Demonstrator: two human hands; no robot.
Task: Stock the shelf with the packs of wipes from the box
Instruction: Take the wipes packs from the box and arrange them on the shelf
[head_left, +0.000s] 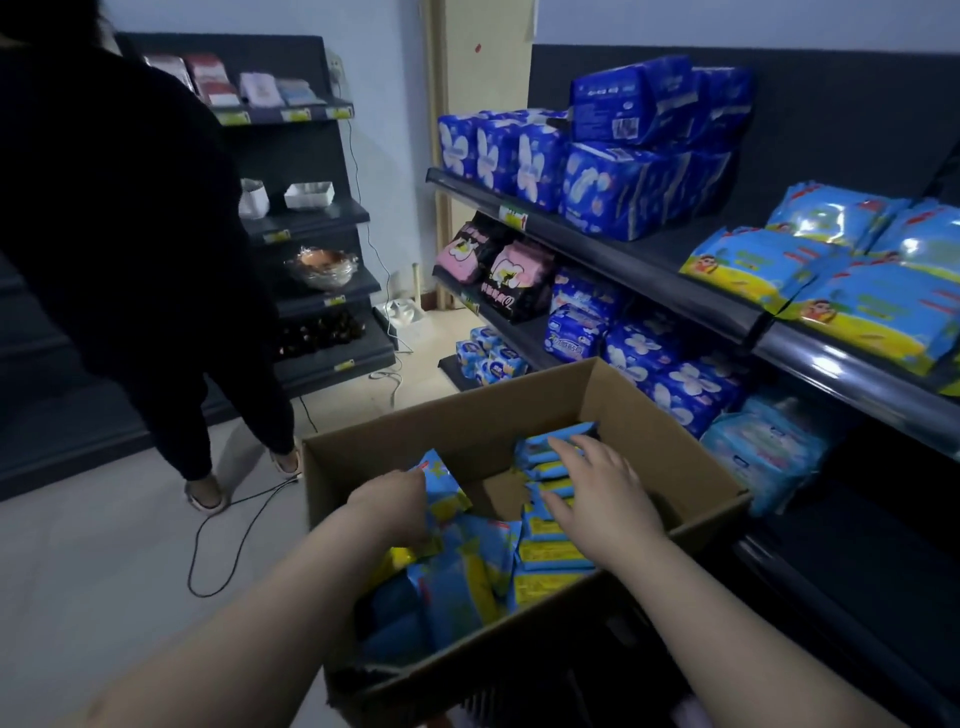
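Where the open cardboard box (467, 410) stands on the floor, both bare forearms reach down into it from the near side.

Left hand (395, 506): inside the box at its left wall, fingers curled over the top edge of an upright pack (444, 488), blue and yellow, which it grips. The fingertips are hidden behind the pack.

Right hand (597, 493): inside the box toward its right wall, fingers spread and straight, resting flat on a row of wipes packs (550, 551) standing on edge. It grips nothing.

More loose packs (467, 577) lie tilted in the near left part of the box. A bare patch of cardboard floor shows in the middle of the box, between the two hands.

To the right of the box and above it runs a dark shelf (649, 270); stocked wipes packs (857, 296) of the same blue and yellow print lie on it, beyond the box's right wall. Dark blue packs (623, 182) are stacked on the same shelf, beyond the box's far corner.

To the left of the box and beyond it, a person in dark clothes (130, 234) stands facing away. A black cable (223, 545) loops on the floor just left of the box.
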